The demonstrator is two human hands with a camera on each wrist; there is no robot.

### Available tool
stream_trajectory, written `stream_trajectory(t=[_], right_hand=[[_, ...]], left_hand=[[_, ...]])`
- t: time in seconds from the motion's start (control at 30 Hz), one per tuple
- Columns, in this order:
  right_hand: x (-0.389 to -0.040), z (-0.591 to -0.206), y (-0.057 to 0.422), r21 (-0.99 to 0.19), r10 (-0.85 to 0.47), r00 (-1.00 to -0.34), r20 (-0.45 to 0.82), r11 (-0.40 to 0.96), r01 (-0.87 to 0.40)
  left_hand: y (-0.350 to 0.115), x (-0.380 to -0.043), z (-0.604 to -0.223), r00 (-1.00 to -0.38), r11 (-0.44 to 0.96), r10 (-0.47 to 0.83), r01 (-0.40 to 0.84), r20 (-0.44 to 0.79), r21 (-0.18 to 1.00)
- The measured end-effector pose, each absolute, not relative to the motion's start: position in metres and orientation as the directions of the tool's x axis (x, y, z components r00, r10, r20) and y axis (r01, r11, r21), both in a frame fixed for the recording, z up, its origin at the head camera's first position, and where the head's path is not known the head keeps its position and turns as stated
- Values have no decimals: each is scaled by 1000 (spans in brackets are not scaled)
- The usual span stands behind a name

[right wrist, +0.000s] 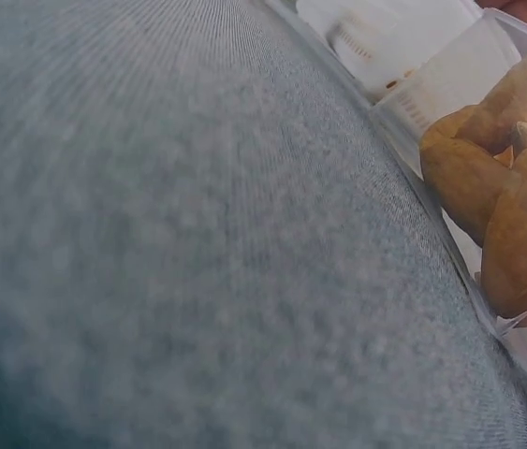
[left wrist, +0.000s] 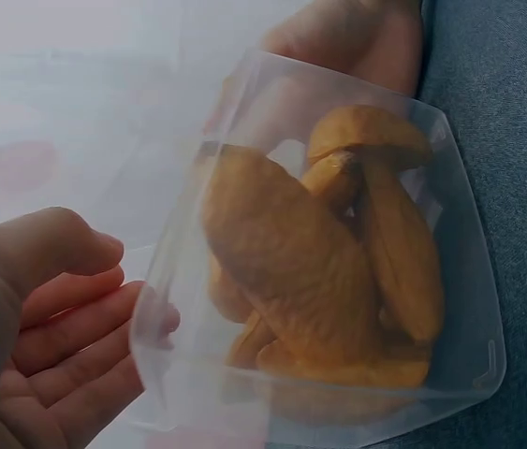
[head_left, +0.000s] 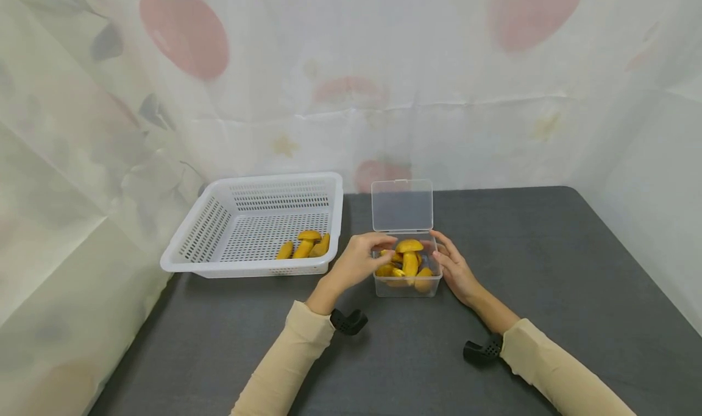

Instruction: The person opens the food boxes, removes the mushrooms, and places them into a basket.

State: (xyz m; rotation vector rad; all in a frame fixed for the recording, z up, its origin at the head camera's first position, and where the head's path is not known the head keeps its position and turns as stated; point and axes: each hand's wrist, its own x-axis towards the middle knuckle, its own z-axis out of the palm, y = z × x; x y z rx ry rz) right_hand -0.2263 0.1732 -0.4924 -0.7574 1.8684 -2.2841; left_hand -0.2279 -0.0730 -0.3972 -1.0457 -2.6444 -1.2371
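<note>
Loosely bent and holding nothing that shows, the left grip point(head_left: 359, 259) sits at the left side of a clear plastic box point(head_left: 386, 288), its thumb and fingers parted near the wall; whether a fingertip touches the plastic, I cannot tell. On the opposite side, the right grip point(head_left: 459, 274) is spread along the right wall, fingers extended toward the back corner and thumb close to the rim. Between the two stands the box on a dark grey surface point(head_left: 548, 251), with its lid point(head_left: 402, 206) raised upright along the back edge. Several yellow-brown mushrooms point(head_left: 410, 264) lie heaped inside, one with its rounded cap toward the back and its stem toward the front. To the left of the box, and apart from it, is a white perforated basket point(head_left: 247, 267) with a few more yellow mushrooms point(head_left: 304, 250) gathered in its front right corner. Beige sleeves point(head_left: 282, 358) cover both forearms, a black device point(head_left: 348, 322) is at each wrist, and a pale curtain point(head_left: 439, 69) with faded red prints hangs behind.
</note>
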Motion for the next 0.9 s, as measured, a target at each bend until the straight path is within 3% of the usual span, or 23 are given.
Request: stream_trajectory(t=[0.17, 0.4, 0.9], right_hand=[[-226, -492, 173, -937, -372, -867, 331, -241, -254], [-226, -492, 174, -947, -376, -875, 305, -215, -238], [-226, -492, 174, -950, -385, -873, 299, -205, -234]], left_hand=[[-65, -232, -399, -778, 484, 564, 582, 276, 653], [-52, -241, -404, -745, 535, 593, 647, 304, 543], [-43, -249, -409, -781, 663, 591, 613, 204, 429]])
